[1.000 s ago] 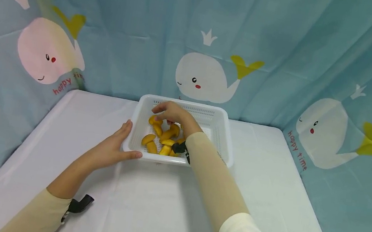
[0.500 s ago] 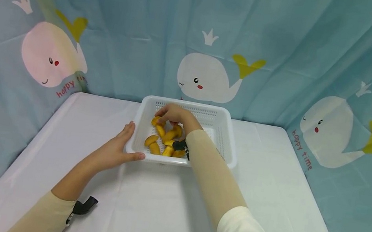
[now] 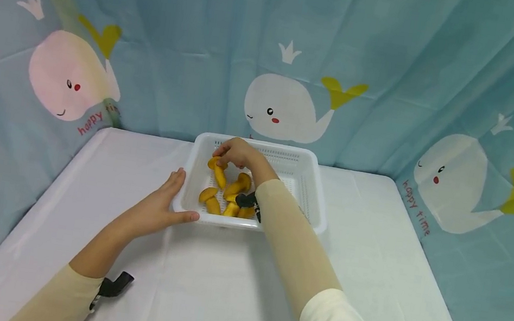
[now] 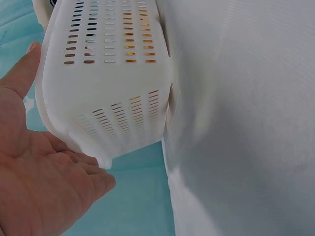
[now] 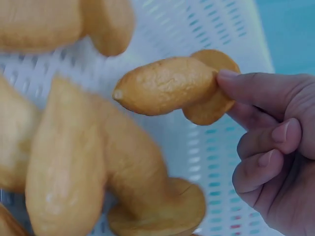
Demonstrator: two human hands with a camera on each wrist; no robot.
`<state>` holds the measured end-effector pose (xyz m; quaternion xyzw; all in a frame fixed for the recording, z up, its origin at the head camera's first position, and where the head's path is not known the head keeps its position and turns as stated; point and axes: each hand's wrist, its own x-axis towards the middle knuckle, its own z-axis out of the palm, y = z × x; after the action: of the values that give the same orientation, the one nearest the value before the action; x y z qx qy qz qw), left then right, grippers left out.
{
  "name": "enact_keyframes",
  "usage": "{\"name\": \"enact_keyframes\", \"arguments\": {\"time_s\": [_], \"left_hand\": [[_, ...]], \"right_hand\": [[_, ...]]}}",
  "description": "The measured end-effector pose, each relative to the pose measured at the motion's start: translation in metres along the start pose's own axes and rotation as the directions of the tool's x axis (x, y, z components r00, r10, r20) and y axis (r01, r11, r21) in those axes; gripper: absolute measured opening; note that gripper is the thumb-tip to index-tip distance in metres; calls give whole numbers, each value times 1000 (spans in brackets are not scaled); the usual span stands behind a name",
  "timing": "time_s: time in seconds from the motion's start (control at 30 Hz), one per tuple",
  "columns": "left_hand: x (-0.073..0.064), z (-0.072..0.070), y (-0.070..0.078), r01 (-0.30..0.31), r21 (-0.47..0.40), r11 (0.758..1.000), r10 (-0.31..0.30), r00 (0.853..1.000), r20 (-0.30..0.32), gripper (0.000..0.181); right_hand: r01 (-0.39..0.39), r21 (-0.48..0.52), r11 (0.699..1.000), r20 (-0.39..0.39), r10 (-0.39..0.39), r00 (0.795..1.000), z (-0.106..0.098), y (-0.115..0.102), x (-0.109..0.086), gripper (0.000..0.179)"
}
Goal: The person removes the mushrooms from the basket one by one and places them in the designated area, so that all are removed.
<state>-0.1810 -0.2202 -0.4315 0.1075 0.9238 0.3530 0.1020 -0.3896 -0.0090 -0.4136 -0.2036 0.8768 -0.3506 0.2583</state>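
In the head view a white plastic basket (image 3: 316, 212) with slotted walls stands on the table, and several yellow-brown mushrooms lie in its left half. My right hand (image 3: 238, 152) is inside it at the back left. Thumb and fingertips pinch one mushroom (image 5: 167, 86) by its cap; its stem points away from the hand, while the other fingers curl inward. Below it lie another mushroom (image 5: 142, 167) and several more. At the basket's left front corner my left hand (image 3: 157, 207) rests with fingers extended along the outside and its thumb on the front rim.
The basket stands near the back edge of the white-covered table (image 3: 219, 287). Blue curtains (image 3: 177, 61) with printed whales hang behind and on both sides. A black strap end (image 3: 116, 284) sticks out from the left sleeve.
My right hand has closed thumb and fingers on the back-left mushroom and raised it slightly. The left hand keeps its place on the basket. The head view shifted a little.
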Motion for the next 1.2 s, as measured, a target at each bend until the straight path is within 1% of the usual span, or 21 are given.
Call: {"name": "enact_keyframes", "arguments": {"time_s": [0.1,0.23,0.5,0.63,0.77,0.87,1.03,1.2], "left_hand": [[0,-2,0,1,8,1000,-1,1000,-2,125],[0,-4,-1,1,4,1000,-1,1000,5,125],[1,-4,-4,8,3,1000,-8,1000,8,124],[1,-2,-5,-1,-4,1000,1,1000,8,123],[2,2,-5,-10,-14,1000,11,1000,12,123],[2,3,-3,-17,-9,1000,17,1000,12,123],[0,-1,0,-11,10,1000,10,1000,5,121],[-2,0,0,-6,17,1000,6,1000,1,121]], "right_hand": [[34,-6,999,-27,-34,999,-5,-9,-5,22],[45,-1,999,-73,-45,996,-12,-20,-17,22],[105,19,994,-136,-102,986,-23,-33,-41,24],[146,22,989,-187,-140,972,-26,-37,-54,22],[190,40,981,-197,-179,964,-26,-40,-71,23],[223,23,974,-204,-214,955,-26,-42,-82,23],[269,-21,963,-241,-266,933,-25,-41,-99,23],[298,-17,954,-298,-289,910,-27,-35,-121,24]]}}
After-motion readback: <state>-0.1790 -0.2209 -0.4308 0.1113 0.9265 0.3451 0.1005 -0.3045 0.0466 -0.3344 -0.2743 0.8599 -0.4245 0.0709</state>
